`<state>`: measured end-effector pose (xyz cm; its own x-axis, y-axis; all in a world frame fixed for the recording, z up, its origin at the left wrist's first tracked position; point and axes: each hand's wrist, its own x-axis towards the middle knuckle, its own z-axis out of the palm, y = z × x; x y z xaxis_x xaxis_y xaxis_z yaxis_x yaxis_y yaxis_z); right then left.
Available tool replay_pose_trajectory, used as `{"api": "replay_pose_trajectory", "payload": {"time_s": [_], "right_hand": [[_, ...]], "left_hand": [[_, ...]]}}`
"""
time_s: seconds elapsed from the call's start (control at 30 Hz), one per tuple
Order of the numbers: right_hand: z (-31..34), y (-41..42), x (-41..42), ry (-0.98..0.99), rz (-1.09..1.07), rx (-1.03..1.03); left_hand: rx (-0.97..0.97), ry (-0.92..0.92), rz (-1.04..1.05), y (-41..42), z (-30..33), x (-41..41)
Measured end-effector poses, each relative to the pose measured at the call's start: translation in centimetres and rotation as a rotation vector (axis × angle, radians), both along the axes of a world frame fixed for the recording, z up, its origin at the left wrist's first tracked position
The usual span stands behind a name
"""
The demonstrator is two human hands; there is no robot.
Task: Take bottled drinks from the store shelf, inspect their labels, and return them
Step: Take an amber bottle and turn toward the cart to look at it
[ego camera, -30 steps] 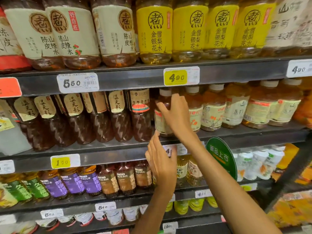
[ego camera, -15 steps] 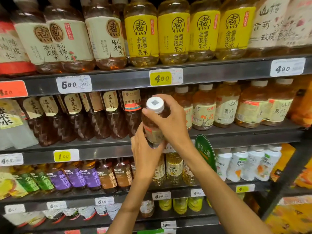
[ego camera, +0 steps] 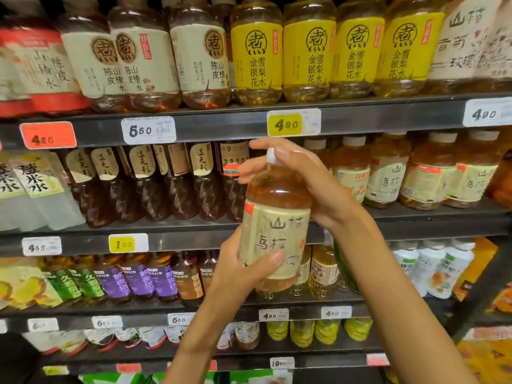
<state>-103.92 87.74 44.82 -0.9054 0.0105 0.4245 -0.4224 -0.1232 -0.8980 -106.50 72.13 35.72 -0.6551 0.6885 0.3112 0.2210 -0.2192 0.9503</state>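
Head view: amber plastic drink bottle with cream label point(ego camera: 274, 234) upright before middle shelf point(ego camera: 194, 239).
Grip: left hand point(ego camera: 241, 270) wraps base; right hand point(ego camera: 302, 181) clasps neck, nearer shelf gap.

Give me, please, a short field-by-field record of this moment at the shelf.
held item: bottle, amber drink, cream label facing the camera
left hand: grips the bottle's lower body
right hand: grips its neck, by the white cap
bottle position: off the shelf, roughly upright
stage: label inspection, not yet returned
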Motion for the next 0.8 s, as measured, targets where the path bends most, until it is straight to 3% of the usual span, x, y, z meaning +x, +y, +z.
{"api": "replay_pose_trajectory", "payload": {"time_s": [0.1, 0.2, 0.3, 0.4, 0.53, 0.6, 0.7, 0.8], "right_hand": [[-0.8, -0.4, -0.1, 0.0, 0.032, -0.132], [-1.6, -0.4, 0.0, 0.001, -0.109, -0.232], [-1.9, -0.8, 0.3, 0.009, -0.309, -0.183], [-1.9, -1.6, 0.4, -0.051, -0.42, -0.091], [-1.6, -0.8, 0.5, -0.141, -0.217, -0.19], [-1.6, -0.9, 0.4, -0.166, -0.058, -0.308], [-2.0, -1.4, 0.0, -0.151, 0.108, -0.503], [-1.7, -1.0, 0.0, -0.128, 0.008, -0.464]], "left_hand": [[-0.016, -0.181, -0.092, -0.3, -0.7, 0.2], [-0.034, -0.153, -0.119, -0.5, -0.2, -0.1], [-0.027, -0.114, -0.057, 0.0, 0.7, -0.2], [0.052, -0.271, -0.058, 0.5, 0.5, 0.1], [0.158, -0.679, -0.272, 0.3, 0.4, 0.5], [0.161, -0.785, -0.438, 0.2, 0.5, 0.6], [0.065, -0.728, -0.483, 0.4, 0.2, 0.5], [-0.009, -0.586, -0.297, -0.4, 0.2, -0.4]]}}
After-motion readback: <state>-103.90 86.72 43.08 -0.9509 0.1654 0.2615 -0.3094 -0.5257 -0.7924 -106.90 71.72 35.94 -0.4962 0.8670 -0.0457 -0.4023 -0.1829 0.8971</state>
